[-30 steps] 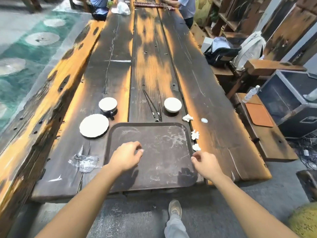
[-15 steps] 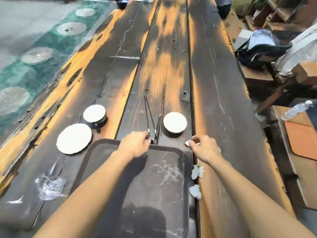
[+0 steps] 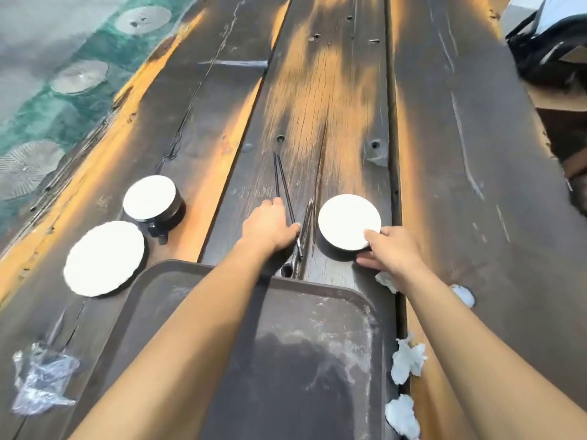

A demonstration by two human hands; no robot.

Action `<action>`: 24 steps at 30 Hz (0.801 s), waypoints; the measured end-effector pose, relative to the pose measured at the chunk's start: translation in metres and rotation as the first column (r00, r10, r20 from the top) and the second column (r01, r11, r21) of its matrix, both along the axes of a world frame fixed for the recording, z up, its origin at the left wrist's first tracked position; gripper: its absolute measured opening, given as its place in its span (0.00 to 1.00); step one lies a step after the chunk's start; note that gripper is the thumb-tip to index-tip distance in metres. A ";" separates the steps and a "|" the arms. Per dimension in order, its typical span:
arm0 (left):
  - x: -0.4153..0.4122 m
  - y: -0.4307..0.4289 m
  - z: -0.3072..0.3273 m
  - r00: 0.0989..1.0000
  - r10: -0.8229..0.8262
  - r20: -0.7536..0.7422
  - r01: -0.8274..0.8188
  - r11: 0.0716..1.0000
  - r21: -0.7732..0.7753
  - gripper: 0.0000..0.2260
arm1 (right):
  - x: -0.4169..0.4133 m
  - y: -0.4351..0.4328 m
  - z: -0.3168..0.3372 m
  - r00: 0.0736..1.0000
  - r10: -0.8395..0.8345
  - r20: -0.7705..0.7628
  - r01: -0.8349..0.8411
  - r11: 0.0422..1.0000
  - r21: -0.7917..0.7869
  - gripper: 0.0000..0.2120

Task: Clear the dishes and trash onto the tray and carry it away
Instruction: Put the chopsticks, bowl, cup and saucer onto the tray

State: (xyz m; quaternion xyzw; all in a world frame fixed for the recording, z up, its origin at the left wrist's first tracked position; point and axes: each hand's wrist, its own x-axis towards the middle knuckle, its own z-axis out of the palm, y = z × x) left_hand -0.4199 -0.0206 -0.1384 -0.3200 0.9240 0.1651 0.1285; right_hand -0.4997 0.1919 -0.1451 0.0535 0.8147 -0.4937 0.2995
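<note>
A dark brown tray (image 3: 317, 360) lies at the near edge of the long wooden table (image 3: 460, 185). Beyond its far rim, my left hand (image 3: 270, 228) rests over a pair of black chopsticks (image 3: 282, 182), fingers curled onto them. A second pair (image 3: 308, 217) lies just to the right. My right hand (image 3: 392, 252) grips the near rim of a white bowl (image 3: 347, 220). To the left stand a white-topped dark mug (image 3: 151, 200) and a white plate (image 3: 103, 257). Crumpled white tissues (image 3: 408, 360) lie along the tray's right side.
A crumpled clear plastic wrapper (image 3: 43, 381) lies at the table's near left. A black bag (image 3: 549, 55) sits beyond the right edge. A teal patterned floor (image 3: 57, 74) lies beyond the left edge. The table stretches far ahead.
Both hands have moved forward from over the tray. The left now lies on the chopsticks, and the right has gone from the tissue to the white bowl's rim. The camera has leaned closer.
</note>
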 end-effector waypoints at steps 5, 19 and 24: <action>-0.027 -0.014 -0.005 0.999 0.042 -0.014 -0.043 0.998 -0.041 0.22 | -0.003 -0.003 -0.006 0.998 -0.046 0.038 0.047 0.999 -0.025 0.07; -0.047 -0.055 0.000 0.992 0.109 0.064 -0.104 0.992 -0.066 0.08 | -0.016 -0.012 0.000 0.998 -0.053 0.015 0.054 0.994 -0.096 0.11; -0.052 -0.063 -0.003 0.990 0.108 0.091 -0.113 0.992 0.052 0.07 | -0.017 -0.014 0.003 0.999 -0.022 0.037 0.026 0.992 -0.126 0.06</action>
